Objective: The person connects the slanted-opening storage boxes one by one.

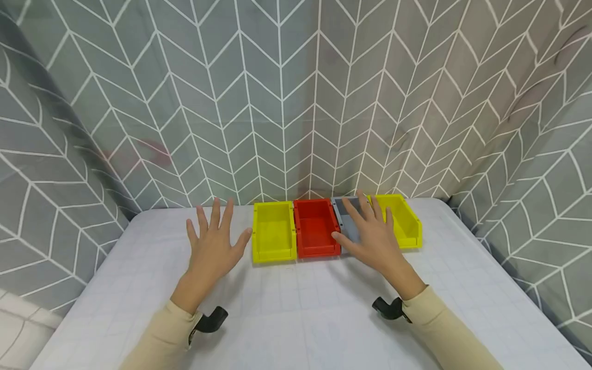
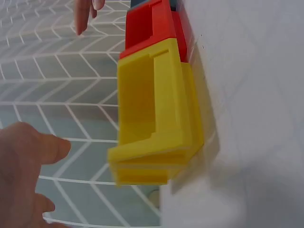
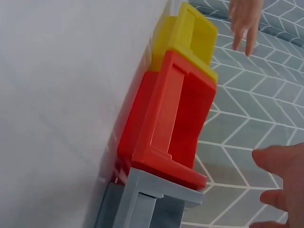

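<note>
Fingers spread wide, my left hand [image 1: 215, 253] hovers just left of a yellow bin [image 1: 274, 232] and holds nothing. My right hand [image 1: 373, 237], also spread and bare, is above the grey bin [image 1: 343, 216] and hides part of it. A red bin [image 1: 317, 228] stands between the left yellow bin and the grey one. At the right end of the row is a second yellow bin [image 1: 401, 226], partly behind my right fingers. The left wrist view shows the near yellow bin [image 2: 166, 95] with its inside bare; the right wrist view shows the red bin [image 3: 164, 114] likewise.
The bins stand side by side at the far edge of a table with a white cover [image 1: 296, 318]. A grey curtain [image 1: 259, 103] with white chevron lines hangs right behind them and along both sides. Each wrist carries a black camera mount [image 1: 211, 319].
</note>
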`<state>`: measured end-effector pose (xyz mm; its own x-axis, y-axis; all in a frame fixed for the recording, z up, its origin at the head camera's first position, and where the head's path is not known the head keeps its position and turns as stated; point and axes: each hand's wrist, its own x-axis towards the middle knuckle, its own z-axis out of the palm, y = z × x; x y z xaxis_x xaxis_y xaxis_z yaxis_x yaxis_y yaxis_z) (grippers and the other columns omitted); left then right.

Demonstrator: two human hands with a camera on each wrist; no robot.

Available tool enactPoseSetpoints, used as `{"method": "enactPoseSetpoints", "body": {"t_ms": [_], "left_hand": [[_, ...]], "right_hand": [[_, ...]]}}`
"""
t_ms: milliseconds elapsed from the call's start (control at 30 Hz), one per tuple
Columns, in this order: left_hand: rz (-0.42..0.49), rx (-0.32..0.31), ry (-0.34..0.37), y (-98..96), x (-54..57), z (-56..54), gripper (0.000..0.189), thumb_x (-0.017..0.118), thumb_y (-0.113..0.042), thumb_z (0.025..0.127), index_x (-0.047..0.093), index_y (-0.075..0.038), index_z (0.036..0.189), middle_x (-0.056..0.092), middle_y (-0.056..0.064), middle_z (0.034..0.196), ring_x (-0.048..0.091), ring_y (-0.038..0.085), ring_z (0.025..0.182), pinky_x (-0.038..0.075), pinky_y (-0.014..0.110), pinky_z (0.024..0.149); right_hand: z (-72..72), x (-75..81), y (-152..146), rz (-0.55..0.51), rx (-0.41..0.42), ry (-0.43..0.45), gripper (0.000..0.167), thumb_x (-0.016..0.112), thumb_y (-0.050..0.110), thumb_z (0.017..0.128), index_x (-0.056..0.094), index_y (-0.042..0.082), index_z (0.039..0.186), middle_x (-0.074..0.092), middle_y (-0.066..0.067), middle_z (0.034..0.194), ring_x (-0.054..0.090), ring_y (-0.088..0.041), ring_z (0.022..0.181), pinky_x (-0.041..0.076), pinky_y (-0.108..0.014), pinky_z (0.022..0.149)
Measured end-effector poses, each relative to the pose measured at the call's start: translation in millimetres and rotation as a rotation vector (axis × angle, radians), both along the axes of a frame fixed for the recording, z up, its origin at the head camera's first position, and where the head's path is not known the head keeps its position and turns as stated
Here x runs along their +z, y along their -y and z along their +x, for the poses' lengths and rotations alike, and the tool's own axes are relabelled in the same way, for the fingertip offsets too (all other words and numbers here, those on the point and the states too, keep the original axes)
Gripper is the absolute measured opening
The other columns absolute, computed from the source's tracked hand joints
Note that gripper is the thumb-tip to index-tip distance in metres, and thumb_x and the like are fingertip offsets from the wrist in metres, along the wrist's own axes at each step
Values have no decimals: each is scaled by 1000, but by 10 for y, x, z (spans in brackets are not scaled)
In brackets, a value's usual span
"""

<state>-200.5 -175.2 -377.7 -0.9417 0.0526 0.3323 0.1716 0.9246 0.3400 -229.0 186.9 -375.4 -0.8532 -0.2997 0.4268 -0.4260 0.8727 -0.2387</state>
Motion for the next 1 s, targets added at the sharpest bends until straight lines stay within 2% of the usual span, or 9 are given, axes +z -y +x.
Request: {"method": "enactPoseSetpoints", "body": {"t_ms": [100,200,333,433,600,733,867,1000], "left_hand": [[111,-60,109,-10,-28,-201,90,57,-44,103,8,-3,167,9,28,169,-9,55,151,-6,74,116],[207,-90,213,-22,-55,-383,91,58,-40,103,6,2,165,13,29,168,0,56,151,6,73,118],[283,-80,300,-47,-65,-594,89,56,-41,104,9,6,163,24,32,164,22,53,149,26,69,116],[329,-56,342,-62,-67,-721,87,53,-44,104,12,6,163,27,31,163,30,50,147,33,65,115],[394,-14,383,-70,-130,-892,86,51,-47,104,16,5,163,28,26,165,30,46,149,32,61,117],[460,-6,450,-110,-222,-1024,90,52,-49,103,13,5,163,29,22,165,24,43,152,24,60,121],[615,-21,516,-156,-291,-1113,86,54,-45,103,15,1,165,31,22,165,27,40,151,23,57,122],[797,-72,511,-156,-361,-1168,73,54,-34,105,26,-2,164,36,20,162,39,35,145,30,50,121]], "right_hand": [[-121,21,90,-2,50,-24,74,69,41,97,42,12,160,28,-19,167,23,-49,150,14,-77,116],[-267,51,176,-22,105,-31,66,68,31,98,47,9,157,37,-20,162,32,-48,147,17,-74,117],[-492,101,290,-66,154,22,58,68,22,100,51,9,154,47,-18,156,39,-40,145,23,-68,119],[-670,118,363,-75,168,67,54,68,17,100,54,8,151,53,-15,152,46,-36,141,31,-61,118],[-926,136,465,-48,194,177,49,66,13,102,56,4,149,59,-15,146,53,-36,134,43,-52,113],[-1105,131,484,15,205,284,48,65,13,102,57,2,148,61,-17,143,57,-37,128,46,-51,110],[-1241,93,473,72,199,354,41,65,14,102,63,2,142,67,-18,132,61,-38,120,48,-50,107],[-1315,17,490,63,166,345,32,64,14,103,71,3,132,72,-15,120,63,-36,111,50,-50,102]]}}
